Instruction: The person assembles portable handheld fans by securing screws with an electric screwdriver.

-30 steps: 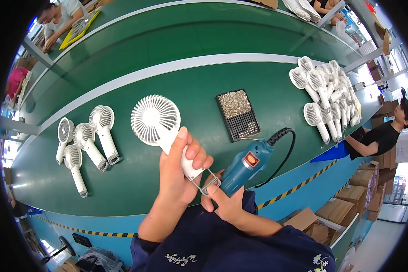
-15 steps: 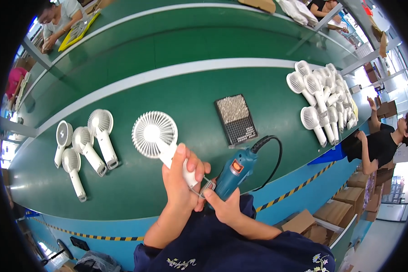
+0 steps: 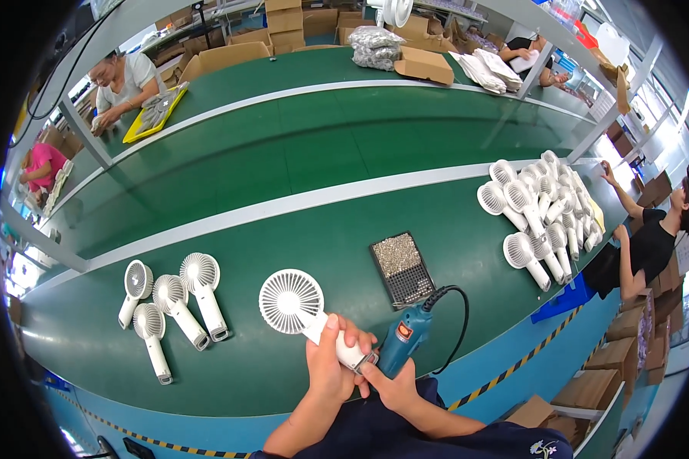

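My left hand point(image 3: 334, 358) is wrapped round the handle of a white handheld fan point(image 3: 291, 301), whose round grille points away to the upper left. In my right hand point(image 3: 393, 385) is a teal electric screwdriver point(image 3: 406, 337) with a black cord, tilted with its cord end up. The right thumb reaches to the butt of the fan's handle, where a small grey metal piece point(image 3: 369, 360) sits. The screwdriver's lower end is hidden by my hands. Beyond it on the green table lies a black screw tray point(image 3: 413, 281) with rows of holes and many small screws.
Several white fans point(image 3: 177, 300) lie at the left of the green table point(image 3: 230, 375). A larger heap of fans point(image 3: 547, 200) is at the far right, close to a person in black point(image 3: 643, 243). Another person point(image 3: 130, 88) sits across the table by a yellow tray point(image 3: 155, 115).
The view has tipped up, so the table sits lower in the picture. The grey metal piece, which stuck out from the handle's end before, now lies close against it. Both holds are the same.
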`<state>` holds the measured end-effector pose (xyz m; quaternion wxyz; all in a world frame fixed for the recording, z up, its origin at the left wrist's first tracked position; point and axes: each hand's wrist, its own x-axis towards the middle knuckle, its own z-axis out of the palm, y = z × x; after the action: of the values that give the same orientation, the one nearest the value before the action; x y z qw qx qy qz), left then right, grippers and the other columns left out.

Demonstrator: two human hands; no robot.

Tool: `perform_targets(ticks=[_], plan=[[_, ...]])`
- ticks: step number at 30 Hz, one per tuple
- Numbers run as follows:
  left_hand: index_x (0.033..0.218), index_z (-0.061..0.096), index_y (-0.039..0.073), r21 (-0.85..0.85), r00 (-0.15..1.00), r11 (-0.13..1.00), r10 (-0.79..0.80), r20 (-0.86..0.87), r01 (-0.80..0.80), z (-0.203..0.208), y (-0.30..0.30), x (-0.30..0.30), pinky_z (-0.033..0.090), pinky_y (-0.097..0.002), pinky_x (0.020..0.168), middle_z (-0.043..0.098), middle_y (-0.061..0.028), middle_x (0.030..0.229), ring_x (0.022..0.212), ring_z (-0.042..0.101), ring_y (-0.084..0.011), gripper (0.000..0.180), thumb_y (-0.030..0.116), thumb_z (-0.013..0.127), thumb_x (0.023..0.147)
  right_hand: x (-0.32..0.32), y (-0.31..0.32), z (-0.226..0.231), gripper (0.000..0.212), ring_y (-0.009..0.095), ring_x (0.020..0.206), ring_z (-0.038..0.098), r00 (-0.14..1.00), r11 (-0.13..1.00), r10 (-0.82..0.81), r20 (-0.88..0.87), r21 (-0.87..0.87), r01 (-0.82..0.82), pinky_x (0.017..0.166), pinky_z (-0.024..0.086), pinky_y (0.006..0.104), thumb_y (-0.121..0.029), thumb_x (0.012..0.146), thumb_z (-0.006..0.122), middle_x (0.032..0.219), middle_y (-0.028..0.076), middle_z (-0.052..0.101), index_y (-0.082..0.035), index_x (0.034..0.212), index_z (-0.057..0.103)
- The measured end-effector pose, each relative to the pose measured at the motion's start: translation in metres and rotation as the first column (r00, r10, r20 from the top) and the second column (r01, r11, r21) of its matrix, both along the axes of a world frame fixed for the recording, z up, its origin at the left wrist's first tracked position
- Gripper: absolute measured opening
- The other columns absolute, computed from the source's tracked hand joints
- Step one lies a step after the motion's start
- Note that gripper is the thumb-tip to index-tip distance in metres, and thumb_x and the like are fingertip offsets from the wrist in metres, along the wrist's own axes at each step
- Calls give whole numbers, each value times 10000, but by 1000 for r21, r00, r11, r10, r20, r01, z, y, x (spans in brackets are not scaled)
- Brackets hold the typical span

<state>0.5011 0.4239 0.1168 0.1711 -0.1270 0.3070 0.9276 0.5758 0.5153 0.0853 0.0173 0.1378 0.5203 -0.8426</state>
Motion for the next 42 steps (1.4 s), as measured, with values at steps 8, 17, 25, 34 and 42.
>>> perform_targets(ticks=[8,17,25,34,42], plan=[[841,448,102,146,996,989,22,83,-34,-1,-8,-19,426,-325,612,426,-3,641,539,447,-145,198,255,481,961,-3,-8,8,96,144,583,616,1000,995,-17,-12,-100,16,538,505,256,-58,898,573,737,96,629,21,846,561],[862,434,77,-10,998,998,-66,12,66,-6,0,-15,492,-378,636,428,-16,638,558,488,-162,235,283,452,971,-5,-5,6,77,129,574,595,1000,999,-23,-7,-33,23,526,498,250,-45,898,575,747,88,628,26,888,546],[841,442,99,61,999,998,-7,-31,9,-2,-7,-21,399,-324,568,394,12,610,500,410,-129,198,257,466,960,2,-11,9,70,139,625,613,1000,988,10,-28,-154,-14,569,499,250,-53,903,565,760,78,605,1,903,520],[851,444,84,-34,991,991,-131,16,132,-5,-3,-19,468,-351,641,437,-17,630,544,494,-164,235,290,480,958,0,-8,3,96,145,598,617,998,997,-14,-55,-78,10,548,519,261,-45,895,578,770,100,620,19,928,515],[831,443,75,-69,987,985,-160,6,160,-13,4,-10,462,-330,561,444,-25,630,543,520,-174,248,288,495,948,-3,-8,-7,138,181,550,600,999,998,-48,-9,-43,47,489,499,267,-18,881,554,765,125,596,47,976,478]])
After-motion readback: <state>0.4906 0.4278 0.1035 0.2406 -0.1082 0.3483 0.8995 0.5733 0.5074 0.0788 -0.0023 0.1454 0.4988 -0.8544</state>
